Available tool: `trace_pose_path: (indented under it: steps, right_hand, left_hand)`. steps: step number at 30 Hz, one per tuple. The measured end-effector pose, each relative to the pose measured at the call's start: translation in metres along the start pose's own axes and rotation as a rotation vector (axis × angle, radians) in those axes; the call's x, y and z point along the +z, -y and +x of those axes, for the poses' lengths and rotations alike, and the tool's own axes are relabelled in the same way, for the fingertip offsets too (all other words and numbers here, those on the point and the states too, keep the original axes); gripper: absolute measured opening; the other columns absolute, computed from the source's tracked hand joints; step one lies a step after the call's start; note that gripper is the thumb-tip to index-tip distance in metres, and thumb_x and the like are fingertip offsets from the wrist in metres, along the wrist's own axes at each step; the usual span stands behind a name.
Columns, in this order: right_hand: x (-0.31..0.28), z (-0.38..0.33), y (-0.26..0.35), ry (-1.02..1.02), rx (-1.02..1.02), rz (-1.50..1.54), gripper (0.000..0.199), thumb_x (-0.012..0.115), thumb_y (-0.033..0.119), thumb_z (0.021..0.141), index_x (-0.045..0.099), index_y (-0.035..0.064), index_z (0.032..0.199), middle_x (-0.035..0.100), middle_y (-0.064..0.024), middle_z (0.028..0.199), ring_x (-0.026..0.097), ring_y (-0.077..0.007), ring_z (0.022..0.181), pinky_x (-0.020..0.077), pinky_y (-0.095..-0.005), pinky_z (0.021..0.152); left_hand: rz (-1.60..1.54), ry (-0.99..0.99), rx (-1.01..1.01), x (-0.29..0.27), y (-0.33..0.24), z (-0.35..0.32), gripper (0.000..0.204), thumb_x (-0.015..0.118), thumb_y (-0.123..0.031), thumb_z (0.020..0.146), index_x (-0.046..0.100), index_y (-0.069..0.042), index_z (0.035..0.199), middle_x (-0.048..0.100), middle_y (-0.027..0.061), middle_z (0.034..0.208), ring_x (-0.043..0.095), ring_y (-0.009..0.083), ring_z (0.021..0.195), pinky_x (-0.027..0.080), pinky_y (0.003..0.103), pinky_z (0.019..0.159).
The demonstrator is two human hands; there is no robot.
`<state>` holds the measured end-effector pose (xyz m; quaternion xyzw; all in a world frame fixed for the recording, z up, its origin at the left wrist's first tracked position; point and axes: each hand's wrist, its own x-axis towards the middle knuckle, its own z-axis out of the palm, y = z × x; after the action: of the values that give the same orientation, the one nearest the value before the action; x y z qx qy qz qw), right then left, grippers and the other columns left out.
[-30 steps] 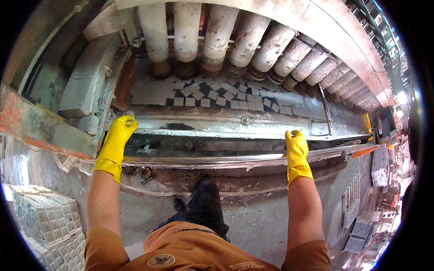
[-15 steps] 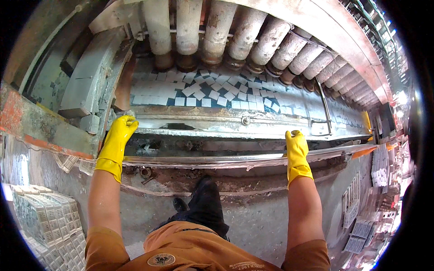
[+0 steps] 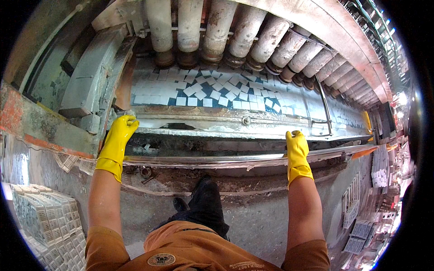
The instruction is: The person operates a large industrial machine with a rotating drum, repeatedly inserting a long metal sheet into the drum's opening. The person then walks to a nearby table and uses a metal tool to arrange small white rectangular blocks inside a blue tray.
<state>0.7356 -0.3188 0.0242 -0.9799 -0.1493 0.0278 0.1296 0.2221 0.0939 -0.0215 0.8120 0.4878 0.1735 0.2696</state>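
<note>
Both my hands wear long yellow rubber gloves. My left hand is at the left end of a long metal front plate, its fingers curled in close to the plate's corner. Further right, my right hand is closed in a loose fist just in front of the same plate. Each gloved wrist lies across or over a shiny metal rail. Nothing shows in either hand. Behind the plate, many small pale square tiles lie scattered on a wet, dark blue surface, flat and at varied angles.
A row of thick, worn cylinders hangs over the tiles. A grey block-like housing stands on the left. Below the plate runs a dark trough. Stacked pale plastic crates stand lower left, with more crates at right.
The tiles under the cylinders have shifted slightly to the right. A small pale piece shows in the trough near my left hand. My hands have stayed in place.
</note>
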Motion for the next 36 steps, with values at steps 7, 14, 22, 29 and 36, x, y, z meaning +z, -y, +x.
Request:
trace_pose_path:
  steps: [7,14,22,29,36]
  right_hand:
    - [0.003,0.001,-0.001,-0.032,0.006,0.003,0.053,0.061,0.051,0.091,0.072,0.0069,0.119,0.076,-0.0187,0.108,0.072,-0.0367,0.104,0.0542,-0.0431,0.091]
    - [-0.001,0.009,0.015,0.008,0.026,0.007,0.054,0.063,0.051,0.092,0.071,0.0086,0.125,0.073,-0.0223,0.117,0.069,-0.0393,0.112,0.0531,-0.0452,0.095]
    - [-0.002,0.041,0.041,0.029,0.024,0.008,0.055,0.062,0.051,0.093,0.071,0.0083,0.126,0.073,-0.0225,0.116,0.070,-0.0389,0.111,0.0537,-0.0452,0.094]
    - [0.001,0.064,0.063,0.039,0.037,0.045,0.056,0.063,0.049,0.093,0.069,0.0065,0.128,0.075,-0.0203,0.115,0.070,-0.0367,0.111,0.0538,-0.0435,0.094]
    - [0.006,0.085,0.069,0.054,0.035,0.057,0.056,0.064,0.050,0.092,0.069,0.0068,0.128,0.074,-0.0199,0.117,0.070,-0.0371,0.111,0.0534,-0.0439,0.095]
  left_hand:
    - [-0.027,-0.003,-0.005,-0.002,-0.005,-0.001,0.042,0.079,-0.027,0.089,0.072,0.003,0.117,0.077,0.0190,0.099,0.075,0.0262,0.091,0.056,0.036,0.082]
    - [-0.033,-0.003,-0.011,-0.003,-0.001,0.013,0.041,0.079,-0.028,0.088,0.072,0.002,0.116,0.077,0.0193,0.099,0.075,0.0260,0.091,0.056,0.036,0.081]
    - [-0.045,0.002,-0.025,-0.007,-0.015,0.053,0.041,0.080,-0.028,0.087,0.073,0.003,0.113,0.077,0.0214,0.099,0.076,0.0299,0.092,0.057,0.037,0.083]
    - [-0.021,0.000,-0.036,-0.003,-0.015,0.085,0.037,0.080,-0.025,0.088,0.073,0.000,0.114,0.078,0.0171,0.099,0.075,0.0258,0.092,0.057,0.037,0.083]
    - [-0.014,0.001,-0.046,-0.004,-0.027,0.104,0.039,0.080,-0.027,0.088,0.074,0.000,0.114,0.078,0.0177,0.101,0.075,0.0262,0.093,0.057,0.037,0.084]
